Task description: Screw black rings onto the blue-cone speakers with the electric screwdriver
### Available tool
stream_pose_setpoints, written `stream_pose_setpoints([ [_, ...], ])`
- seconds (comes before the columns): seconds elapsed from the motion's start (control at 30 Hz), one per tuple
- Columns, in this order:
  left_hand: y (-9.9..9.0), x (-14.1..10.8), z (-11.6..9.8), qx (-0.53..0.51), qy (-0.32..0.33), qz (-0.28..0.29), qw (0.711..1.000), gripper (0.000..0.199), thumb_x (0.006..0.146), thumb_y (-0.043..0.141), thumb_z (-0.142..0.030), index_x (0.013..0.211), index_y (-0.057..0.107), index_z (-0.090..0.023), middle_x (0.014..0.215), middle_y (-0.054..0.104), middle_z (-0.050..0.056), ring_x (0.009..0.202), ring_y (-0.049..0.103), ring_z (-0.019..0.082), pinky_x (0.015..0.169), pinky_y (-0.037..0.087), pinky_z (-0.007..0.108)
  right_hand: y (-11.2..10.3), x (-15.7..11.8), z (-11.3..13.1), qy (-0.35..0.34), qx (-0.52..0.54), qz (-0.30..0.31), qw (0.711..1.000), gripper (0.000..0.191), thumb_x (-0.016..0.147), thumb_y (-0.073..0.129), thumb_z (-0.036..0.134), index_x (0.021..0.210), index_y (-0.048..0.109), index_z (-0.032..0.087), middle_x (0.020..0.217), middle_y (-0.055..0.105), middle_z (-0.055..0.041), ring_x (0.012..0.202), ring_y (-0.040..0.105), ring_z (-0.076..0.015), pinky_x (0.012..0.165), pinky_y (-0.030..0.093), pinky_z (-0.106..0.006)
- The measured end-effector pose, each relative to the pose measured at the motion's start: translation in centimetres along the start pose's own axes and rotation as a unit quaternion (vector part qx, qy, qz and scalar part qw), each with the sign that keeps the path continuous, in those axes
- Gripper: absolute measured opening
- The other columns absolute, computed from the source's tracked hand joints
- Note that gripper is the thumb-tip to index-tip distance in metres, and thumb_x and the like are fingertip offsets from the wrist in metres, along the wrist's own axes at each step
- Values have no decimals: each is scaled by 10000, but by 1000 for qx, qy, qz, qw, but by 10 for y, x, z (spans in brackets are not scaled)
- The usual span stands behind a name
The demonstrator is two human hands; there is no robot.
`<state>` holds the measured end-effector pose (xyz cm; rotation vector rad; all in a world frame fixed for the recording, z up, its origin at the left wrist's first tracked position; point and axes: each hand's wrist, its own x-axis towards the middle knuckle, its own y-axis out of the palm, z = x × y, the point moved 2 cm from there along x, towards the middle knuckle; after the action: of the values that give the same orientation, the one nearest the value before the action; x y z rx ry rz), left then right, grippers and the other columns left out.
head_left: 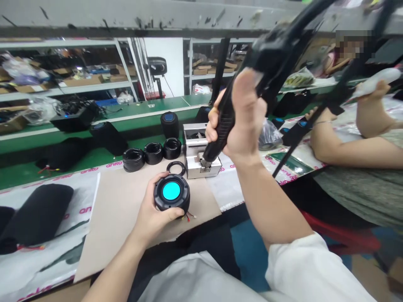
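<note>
My left hand is wrapped round a black round speaker unit with a bright blue disc on top, over the brown cardboard sheet. Red and white wires poke out below it. A black ring lies just behind. My right hand grips a black power screwdriver, thumb up along its body. The driver's lower tip meets the front of a silver metal box, a screw feeder by its look; the exact contact is too small to tell.
Three black collars stand in a row left of the metal box. Black fabric-covered cylinders stand further back, and another lies at the left. At the right, another person's arms reach over the bench. A grey beam crosses above.
</note>
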<state>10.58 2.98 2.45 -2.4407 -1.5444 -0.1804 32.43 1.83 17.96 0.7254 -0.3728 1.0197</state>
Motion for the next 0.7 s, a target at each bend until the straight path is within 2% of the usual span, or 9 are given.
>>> stream_pose_setpoints([
  [0.1,-1,0,1,10,9,-17,1000,961,608,933,-663,1365,544,-217,1404,647,165,1283,678,379,1050,575,461,-20,7,-44,-14,-17,-28,999,526,852,723,737,708,607,244,520,511,46,340,448,-117,293,303,-259],
  [0.17,-1,0,0,16,16,-25,999,969,595,933,-678,1354,544,-217,1402,645,166,1286,675,382,1058,571,465,-28,8,-63,-12,-23,-27,999,529,851,715,750,738,610,244,511,517,58,322,451,-110,289,311,-246],
  [0.27,0,0,-1,20,19,-26,999,968,597,930,-686,1350,541,-220,1401,644,167,1277,680,376,1043,579,450,-33,7,-77,6,-22,-16,1000,553,833,718,771,737,585,243,504,515,62,314,455,-112,289,331,-245],
  [0.4,0,0,-2,12,29,-31,999,963,588,944,-673,1338,553,-214,1377,661,161,1260,692,369,1044,578,445,-37,4,-82,17,-22,-3,1000,562,874,688,750,684,560,236,506,512,51,312,473,-120,279,315,-243],
  [0.53,0,1,-1,-6,25,-27,999,958,578,970,-640,1331,552,-220,1367,671,155,1258,698,361,1044,580,440,-37,-2,-71,70,-9,13,997,544,887,698,711,667,560,233,514,542,33,319,471,-128,273,322,-249],
  [0.6,1,1,-1,-16,20,-22,999,981,552,972,-667,1317,550,-221,1351,679,157,1251,703,366,1049,581,449,-28,-3,-51,78,29,12,996,524,867,711,709,691,585,232,530,554,27,334,463,-126,283,344,-257],
  [0.7,0,1,-1,-19,24,-20,999,1120,421,969,-747,1314,543,-220,1361,671,168,1275,688,395,1086,564,483,-1,-2,-7,25,86,10,996,445,874,708,651,753,623,231,564,534,32,400,451,-114,336,374,-254],
])
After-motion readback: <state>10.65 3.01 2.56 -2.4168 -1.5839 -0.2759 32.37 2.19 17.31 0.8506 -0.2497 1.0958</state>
